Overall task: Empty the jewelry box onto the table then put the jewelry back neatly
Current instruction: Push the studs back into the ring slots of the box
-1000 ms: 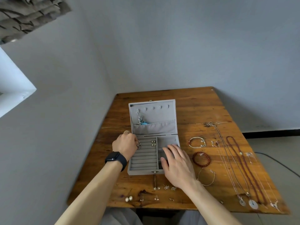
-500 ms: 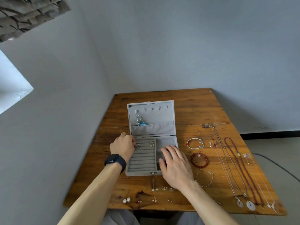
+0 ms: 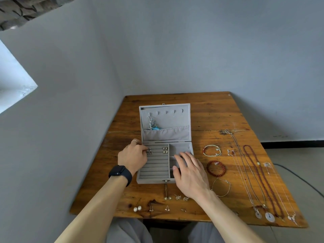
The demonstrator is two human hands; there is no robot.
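Grey velvet jewelry box (image 3: 154, 180) sits open on the wooden table (image 3: 210, 111), lid tipped back. Left hand (image 3: 133, 156) is at the box's left edge, fingers curled, tips pinching a small silver piece (image 3: 149, 151) on the ring rolls. Just right of it, on the same rows, lies a pale earring pair (image 3: 165, 149). Right hand (image 3: 190, 171) lies over the box's right compartments, fingers straight and loose, gripping nothing. Right of the box are bracelets, among them a red beaded bracelet (image 3: 216, 168), with long necklaces (image 3: 269, 216) further out. In front of the box lie small studs (image 3: 137, 208).
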